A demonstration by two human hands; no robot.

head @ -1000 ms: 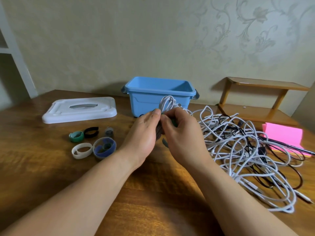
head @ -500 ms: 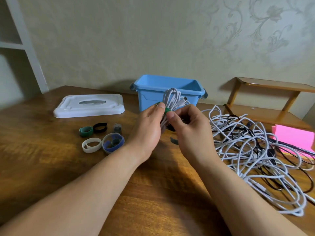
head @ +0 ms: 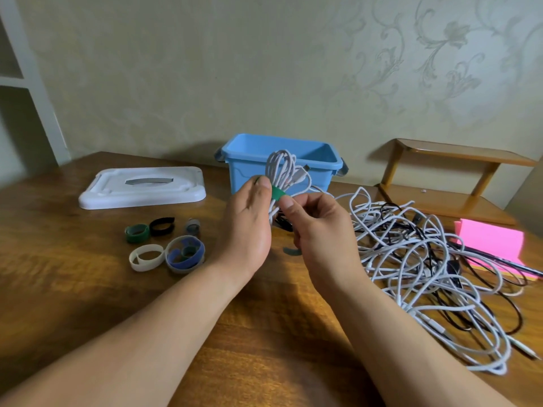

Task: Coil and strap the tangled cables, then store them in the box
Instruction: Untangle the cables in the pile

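Both hands hold a coiled white cable [head: 282, 171] upright above the table, just in front of the open blue box [head: 326, 165]. A green strap [head: 277, 192] is wrapped round the coil's middle. My left hand [head: 249, 224] grips the coil from the left, thumb on the strap. My right hand [head: 318, 227] pinches the strap from the right. A tangled heap of white and black cables [head: 435, 268] lies on the table to the right.
The box's white lid [head: 142, 188] lies at the back left. Rolled straps lie left of my hands: green [head: 136, 232], black [head: 162, 226], white [head: 146, 257], blue-grey [head: 185, 254]. A loose grey strap piece [head: 291, 251] lies between my wrists. Pink sticky notes [head: 490, 245] and a wooden shelf [head: 452, 183] are on the right.
The coil has been lifted a little and the green strap now shows wrapped round its middle. My right hand's fingers have shifted onto the strap. The camera has tilted up.
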